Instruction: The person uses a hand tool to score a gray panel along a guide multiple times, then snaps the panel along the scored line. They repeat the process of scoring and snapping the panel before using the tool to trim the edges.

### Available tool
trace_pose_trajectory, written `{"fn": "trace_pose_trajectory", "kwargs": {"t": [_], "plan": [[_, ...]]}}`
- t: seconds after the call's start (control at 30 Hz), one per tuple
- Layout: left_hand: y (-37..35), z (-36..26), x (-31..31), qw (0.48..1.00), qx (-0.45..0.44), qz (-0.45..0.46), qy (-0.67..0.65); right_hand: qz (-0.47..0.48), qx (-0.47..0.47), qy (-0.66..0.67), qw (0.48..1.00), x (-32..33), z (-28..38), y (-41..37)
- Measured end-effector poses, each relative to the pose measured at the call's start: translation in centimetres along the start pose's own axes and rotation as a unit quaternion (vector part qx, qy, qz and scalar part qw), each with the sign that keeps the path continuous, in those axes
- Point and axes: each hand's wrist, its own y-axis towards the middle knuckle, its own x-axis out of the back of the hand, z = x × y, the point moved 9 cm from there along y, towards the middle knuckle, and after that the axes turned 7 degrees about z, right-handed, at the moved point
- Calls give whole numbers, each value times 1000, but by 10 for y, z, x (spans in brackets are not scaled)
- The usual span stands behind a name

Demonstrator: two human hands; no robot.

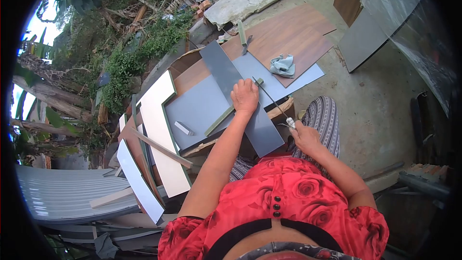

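Note:
My left hand [244,97] presses down on a long dark grey board [223,71], its fingers curled over the board and a green-edged strip [220,120] that lies across under it. In my right hand [305,136] is the white-wrapped handle of a thin saw-like blade [273,99], which runs up and left toward the strip's end near my left hand. The dark board rests crosswise on a light grey-blue panel [192,108]. A small whitish block [184,128] lies on that panel, left of my hands.
A crumpled light blue cloth [282,66] lies on a brown wood-grain panel [303,33]. A hammer-like tool [247,45] is beyond the dark board. White boards [161,135] lean at the left, near corrugated sheeting [72,192]. Clear plastic [409,14] hangs at the upper right.

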Motion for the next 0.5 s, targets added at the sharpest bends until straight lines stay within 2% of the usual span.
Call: {"fn": "trace_pose_trajectory", "kwargs": {"t": [0.2, 0.33, 0.5], "plan": [[1, -1, 2, 1000, -2, -3, 5, -46, 39, 3, 998, 3, 39, 91], [0, -1, 2, 1000, 1, -4, 13, -40, 38, -1, 998, 3, 36, 82], [0, -1, 2, 1000, 6, -3, 7, -28, 27, 3, 999, 1, 3, 5]]}}
